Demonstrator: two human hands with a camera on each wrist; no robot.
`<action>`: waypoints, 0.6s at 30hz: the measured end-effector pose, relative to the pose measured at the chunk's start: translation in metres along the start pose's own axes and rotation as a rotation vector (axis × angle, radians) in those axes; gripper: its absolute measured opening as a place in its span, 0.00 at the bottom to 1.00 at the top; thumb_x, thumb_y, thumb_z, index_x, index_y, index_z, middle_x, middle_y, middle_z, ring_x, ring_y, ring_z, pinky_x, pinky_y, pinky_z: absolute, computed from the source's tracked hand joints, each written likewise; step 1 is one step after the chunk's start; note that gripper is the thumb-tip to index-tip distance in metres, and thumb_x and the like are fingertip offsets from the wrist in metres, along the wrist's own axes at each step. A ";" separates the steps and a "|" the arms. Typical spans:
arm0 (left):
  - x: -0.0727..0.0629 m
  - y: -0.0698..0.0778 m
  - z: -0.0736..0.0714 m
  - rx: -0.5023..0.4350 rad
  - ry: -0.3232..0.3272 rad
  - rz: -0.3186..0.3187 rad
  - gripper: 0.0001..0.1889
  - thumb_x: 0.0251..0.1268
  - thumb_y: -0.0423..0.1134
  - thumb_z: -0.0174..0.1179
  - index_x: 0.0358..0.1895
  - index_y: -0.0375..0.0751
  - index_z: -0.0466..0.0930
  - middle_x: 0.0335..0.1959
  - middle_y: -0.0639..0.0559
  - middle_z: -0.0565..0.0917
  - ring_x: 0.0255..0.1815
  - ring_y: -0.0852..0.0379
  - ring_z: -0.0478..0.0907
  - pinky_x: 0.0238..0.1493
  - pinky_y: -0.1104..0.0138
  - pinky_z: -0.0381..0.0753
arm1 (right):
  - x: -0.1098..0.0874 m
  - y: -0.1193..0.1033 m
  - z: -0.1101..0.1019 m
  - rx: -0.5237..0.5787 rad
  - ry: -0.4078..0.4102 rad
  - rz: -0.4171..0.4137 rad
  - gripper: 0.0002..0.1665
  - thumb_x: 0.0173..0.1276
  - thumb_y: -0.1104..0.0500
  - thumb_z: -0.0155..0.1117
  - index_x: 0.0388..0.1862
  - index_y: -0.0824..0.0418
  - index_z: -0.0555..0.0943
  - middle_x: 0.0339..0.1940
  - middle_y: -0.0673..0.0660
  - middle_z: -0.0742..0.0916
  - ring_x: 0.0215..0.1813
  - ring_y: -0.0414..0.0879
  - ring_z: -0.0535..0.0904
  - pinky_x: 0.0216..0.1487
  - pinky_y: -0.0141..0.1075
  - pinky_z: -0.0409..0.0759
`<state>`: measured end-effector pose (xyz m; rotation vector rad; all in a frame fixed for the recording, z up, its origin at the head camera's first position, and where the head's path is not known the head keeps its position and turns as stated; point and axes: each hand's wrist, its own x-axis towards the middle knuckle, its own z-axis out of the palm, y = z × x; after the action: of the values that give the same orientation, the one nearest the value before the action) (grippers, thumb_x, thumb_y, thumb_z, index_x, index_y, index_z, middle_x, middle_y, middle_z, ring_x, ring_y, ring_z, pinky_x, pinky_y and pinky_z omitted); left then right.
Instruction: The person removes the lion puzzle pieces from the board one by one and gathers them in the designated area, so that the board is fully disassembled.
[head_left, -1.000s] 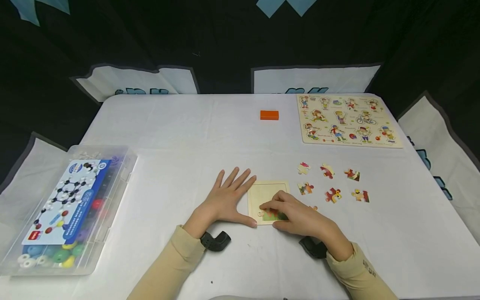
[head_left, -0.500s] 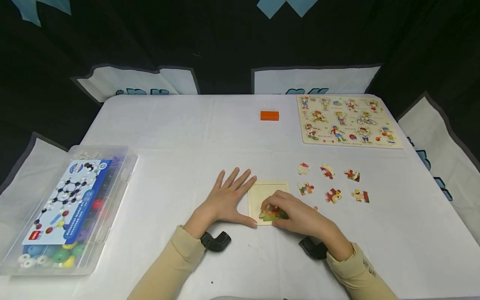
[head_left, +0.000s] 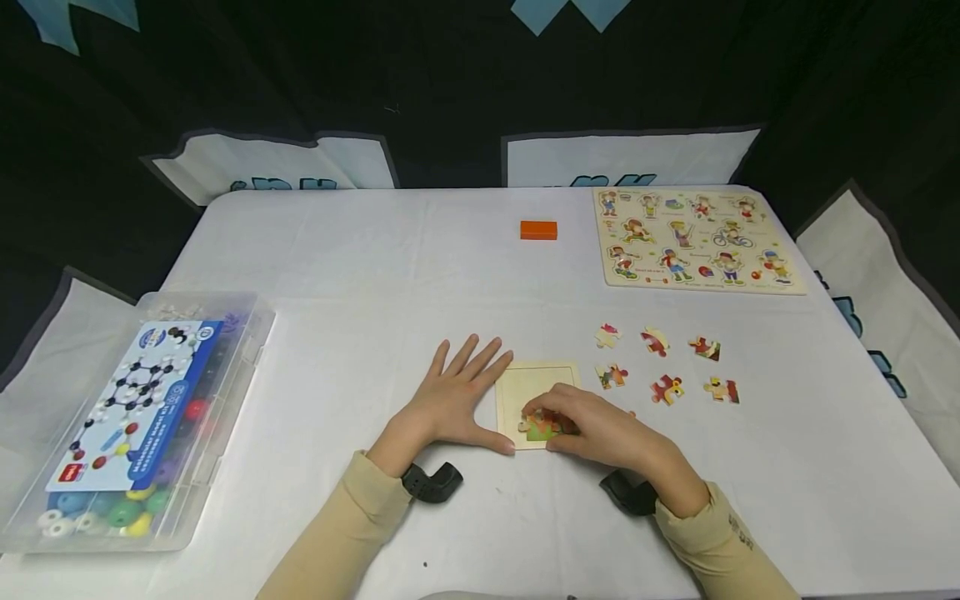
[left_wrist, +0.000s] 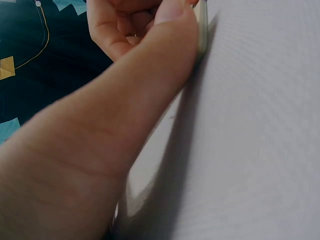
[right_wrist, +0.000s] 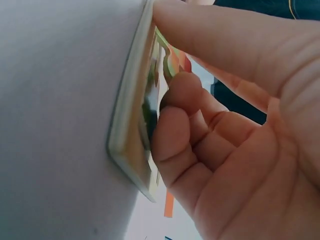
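Note:
A small square wooden puzzle board (head_left: 528, 383) lies flat on the white table. My left hand (head_left: 457, 400) rests with fingers spread along its left side, the thumb touching the lower left edge. Over the lower part of the board, my right hand (head_left: 603, 429) pinches a green and orange jigsaw piece (right_wrist: 173, 56) between thumb and fingertips. That piece is tilted up from the board in the right wrist view. A darker green printed part (right_wrist: 149, 112) shows lower in the frame, partly hidden by the fingers. The left wrist view shows mainly the left thumb (left_wrist: 145, 75).
Several loose jigsaw pieces (head_left: 666, 390) lie right of the board, one mostly hidden behind the right hand. An orange block (head_left: 538, 230) and a large picture board (head_left: 693, 287) are at the back. A clear plastic box (head_left: 187, 508) of coloured parts stands at left.
My right fingertips have shifted slightly, and more of the green and orange piece shows beneath them. The left hand stays where it was.

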<state>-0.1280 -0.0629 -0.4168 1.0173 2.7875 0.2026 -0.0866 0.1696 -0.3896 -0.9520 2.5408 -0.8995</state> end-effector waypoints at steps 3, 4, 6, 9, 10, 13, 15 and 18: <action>0.000 0.000 0.000 0.002 0.002 0.001 0.63 0.29 0.85 0.44 0.72 0.55 0.40 0.73 0.55 0.39 0.71 0.49 0.32 0.64 0.46 0.30 | 0.000 0.000 0.000 0.002 0.000 0.002 0.21 0.55 0.62 0.69 0.49 0.55 0.77 0.33 0.46 0.74 0.31 0.39 0.68 0.32 0.30 0.69; 0.000 0.000 0.001 0.002 0.002 0.001 0.63 0.29 0.85 0.44 0.72 0.55 0.40 0.73 0.55 0.39 0.71 0.49 0.32 0.64 0.46 0.30 | 0.000 0.000 0.000 0.001 0.001 0.003 0.21 0.55 0.62 0.69 0.49 0.55 0.77 0.32 0.46 0.74 0.31 0.39 0.68 0.31 0.30 0.69; 0.000 0.000 0.001 0.002 0.001 0.001 0.63 0.29 0.85 0.44 0.72 0.55 0.39 0.73 0.55 0.39 0.71 0.49 0.32 0.64 0.46 0.30 | 0.001 0.001 0.001 0.003 0.004 0.000 0.21 0.54 0.62 0.69 0.48 0.56 0.76 0.32 0.46 0.73 0.31 0.39 0.68 0.32 0.30 0.69; 0.000 0.000 0.001 0.002 0.001 0.001 0.63 0.29 0.85 0.44 0.72 0.54 0.40 0.73 0.54 0.39 0.71 0.49 0.32 0.64 0.46 0.29 | 0.001 0.001 0.001 0.000 0.008 -0.004 0.21 0.54 0.63 0.69 0.48 0.57 0.75 0.31 0.46 0.73 0.32 0.39 0.68 0.33 0.31 0.69; 0.000 0.000 0.000 0.001 0.001 0.001 0.63 0.29 0.85 0.44 0.72 0.54 0.40 0.73 0.54 0.39 0.71 0.49 0.32 0.64 0.46 0.29 | 0.001 0.002 0.001 0.000 0.008 -0.004 0.22 0.54 0.63 0.69 0.48 0.57 0.75 0.31 0.46 0.74 0.33 0.39 0.68 0.34 0.31 0.69; 0.000 0.000 0.000 0.002 0.001 0.000 0.63 0.29 0.85 0.44 0.72 0.54 0.39 0.73 0.54 0.39 0.71 0.49 0.32 0.64 0.46 0.29 | 0.002 0.001 0.001 0.000 0.006 -0.004 0.22 0.54 0.64 0.68 0.48 0.57 0.75 0.32 0.46 0.74 0.34 0.39 0.68 0.35 0.32 0.69; 0.000 0.000 0.001 0.003 0.001 0.000 0.63 0.29 0.85 0.44 0.72 0.54 0.39 0.73 0.54 0.39 0.71 0.49 0.32 0.64 0.46 0.29 | 0.002 0.001 0.000 0.001 0.005 -0.001 0.21 0.55 0.66 0.68 0.48 0.58 0.76 0.32 0.46 0.74 0.34 0.39 0.69 0.35 0.32 0.70; 0.000 0.000 0.001 0.006 0.001 0.000 0.63 0.29 0.84 0.44 0.72 0.54 0.39 0.73 0.54 0.39 0.71 0.49 0.32 0.64 0.46 0.29 | 0.002 0.001 -0.001 -0.003 0.009 -0.002 0.20 0.56 0.67 0.66 0.49 0.59 0.77 0.32 0.46 0.75 0.34 0.38 0.69 0.35 0.32 0.71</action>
<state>-0.1282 -0.0630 -0.4179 1.0187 2.7903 0.1945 -0.0890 0.1694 -0.3890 -0.9543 2.5496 -0.9029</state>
